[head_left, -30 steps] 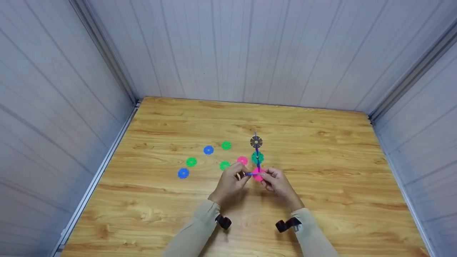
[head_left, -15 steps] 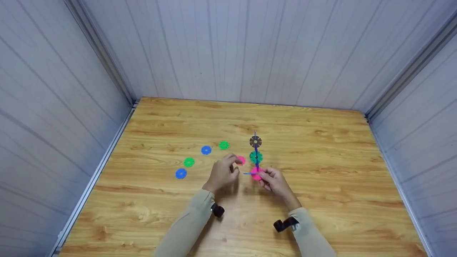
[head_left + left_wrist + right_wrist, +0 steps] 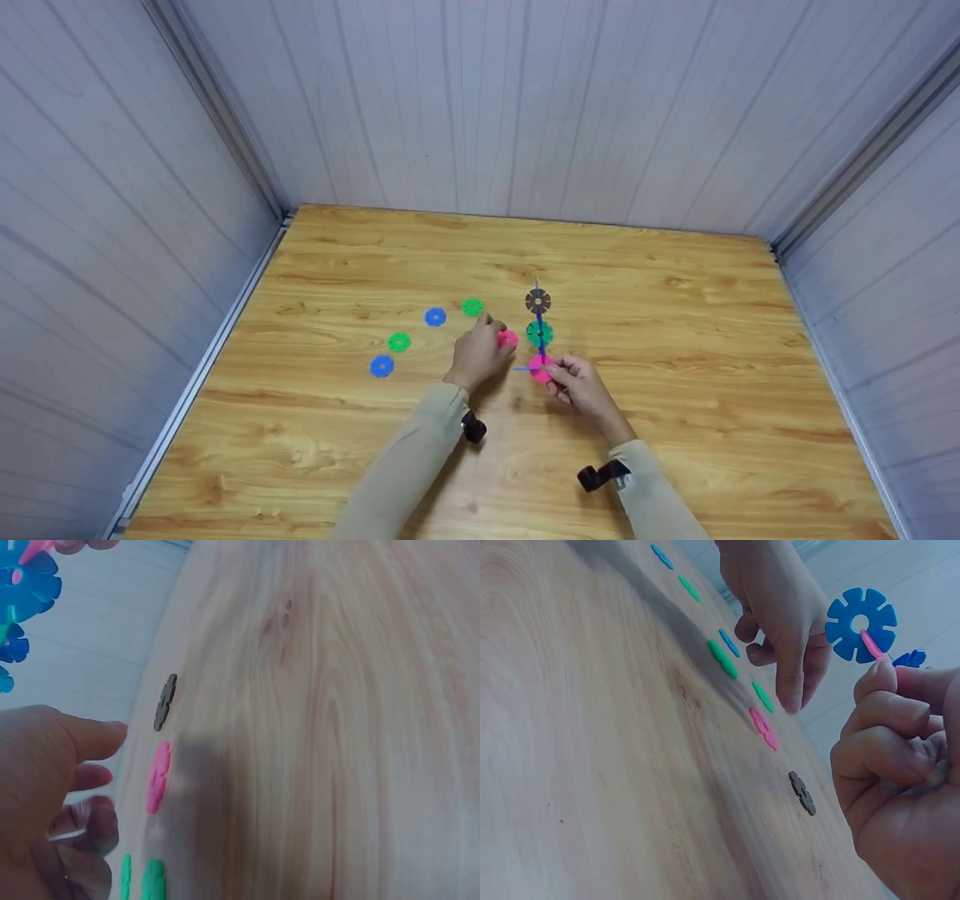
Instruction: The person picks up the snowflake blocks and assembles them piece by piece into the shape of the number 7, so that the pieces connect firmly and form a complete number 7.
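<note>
My right hand (image 3: pixel 581 386) pinches the near end of a chain of slotted plastic snowflake discs, at a pink disc (image 3: pixel 539 368) with a blue disc (image 3: pixel 861 625) joined to it. From there the chain runs away from me through a teal-green disc (image 3: pixel 539 334) and more blue ones, held above the table. My left hand (image 3: pixel 478 352) reaches over a loose pink disc (image 3: pixel 158 777) lying on the table. Its thumb is stretched out and its other fingers are loosely bent, with nothing between them. In the head view the hand partly covers that pink disc.
Loose discs lie flat on the wooden table (image 3: pixel 720 360): a brown one (image 3: pixel 802 793) under the chain's far end, green ones (image 3: pixel 399 342) and blue ones (image 3: pixel 382 366) toward the left. Pale panel walls (image 3: pixel 480 105) enclose the table at the back and sides.
My left hand has let go of the blue disc on the chain and moved left and away from me to the loose pink disc. The right hand keeps its hold in nearly the same place.
</note>
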